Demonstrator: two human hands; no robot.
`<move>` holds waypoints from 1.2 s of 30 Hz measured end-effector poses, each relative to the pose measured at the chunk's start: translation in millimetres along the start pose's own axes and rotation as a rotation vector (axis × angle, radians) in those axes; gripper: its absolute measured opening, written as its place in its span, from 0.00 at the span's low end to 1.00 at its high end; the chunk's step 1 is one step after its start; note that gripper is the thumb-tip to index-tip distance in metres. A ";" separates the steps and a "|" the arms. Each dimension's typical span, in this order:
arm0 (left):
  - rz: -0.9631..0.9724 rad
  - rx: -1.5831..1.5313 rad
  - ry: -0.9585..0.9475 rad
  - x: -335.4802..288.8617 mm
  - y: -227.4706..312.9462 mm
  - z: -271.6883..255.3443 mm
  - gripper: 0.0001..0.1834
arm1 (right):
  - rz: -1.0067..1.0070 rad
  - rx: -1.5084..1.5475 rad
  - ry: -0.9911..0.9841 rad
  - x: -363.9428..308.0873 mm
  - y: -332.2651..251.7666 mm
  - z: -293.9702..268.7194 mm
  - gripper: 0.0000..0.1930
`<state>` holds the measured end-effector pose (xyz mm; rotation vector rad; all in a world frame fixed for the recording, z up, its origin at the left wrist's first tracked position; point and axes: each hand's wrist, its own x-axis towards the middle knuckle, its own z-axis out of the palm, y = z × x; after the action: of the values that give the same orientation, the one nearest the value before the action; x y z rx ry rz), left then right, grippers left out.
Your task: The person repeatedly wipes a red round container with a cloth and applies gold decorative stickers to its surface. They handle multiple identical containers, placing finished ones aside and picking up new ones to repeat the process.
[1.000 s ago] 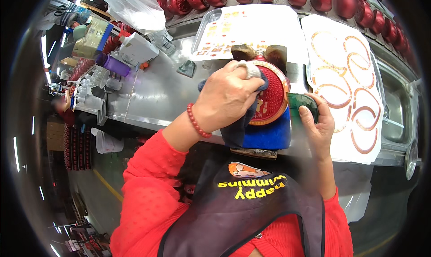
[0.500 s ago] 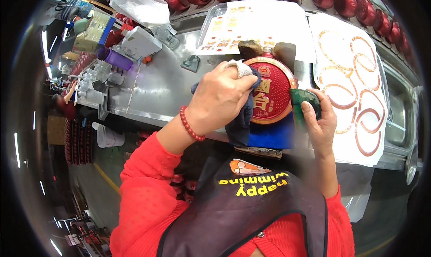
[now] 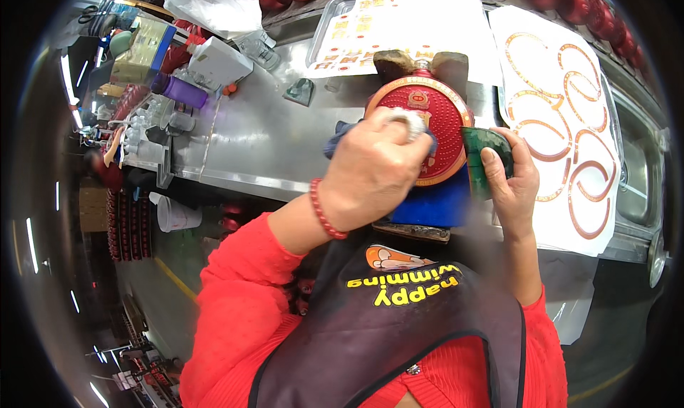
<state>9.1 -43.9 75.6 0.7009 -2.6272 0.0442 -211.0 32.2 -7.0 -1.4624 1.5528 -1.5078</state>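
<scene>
A round red bottle (image 3: 450,138) with a studded face, raised gold characters and a gold-patterned rim lies face up on a blue support (image 3: 430,210). Its neck sits between two dark, worn blocks (image 3: 394,64). My left hand (image 3: 377,162) is closed round a bunched dark blue cloth (image 3: 340,138) over the bottle's face, hiding its lower left. Something white (image 3: 407,122), perhaps fabric, shows at those fingers. At the bottle's right edge, my right hand (image 3: 514,181) pinches a flat dark-green scraper-like piece (image 3: 484,151) between thumb and fingers.
To the right, a white sheet (image 3: 531,215) carries several curved gold-red strips. Behind the bottle, another sheet (image 3: 456,23) of small decals covers a tray. A green piece (image 3: 299,91), a purple bottle (image 3: 179,91) and a white container (image 3: 219,69) stand leftward. Red bottles (image 3: 570,5) line the back.
My left hand has slid rightward with the cloth across the bottle's face, now covering more of the gold characters. My right hand keeps the green piece at the bottle's right edge.
</scene>
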 end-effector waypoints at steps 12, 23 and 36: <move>0.033 0.031 0.070 3.5 3.3 4.9 0.04 | -0.103 -0.036 0.072 1.9 -1.6 2.4 0.15; 0.095 0.034 0.066 -16.1 9.0 2.7 0.12 | -0.092 -0.024 0.081 0.9 1.2 3.5 0.16; 0.026 -0.042 -0.013 -28.7 14.3 1.4 0.12 | -0.068 -0.004 0.064 1.1 1.3 3.4 0.16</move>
<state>24.2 -18.2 63.8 0.6552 -2.6414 -0.0075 -208.6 29.8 -8.7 -1.4967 1.5584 -1.6052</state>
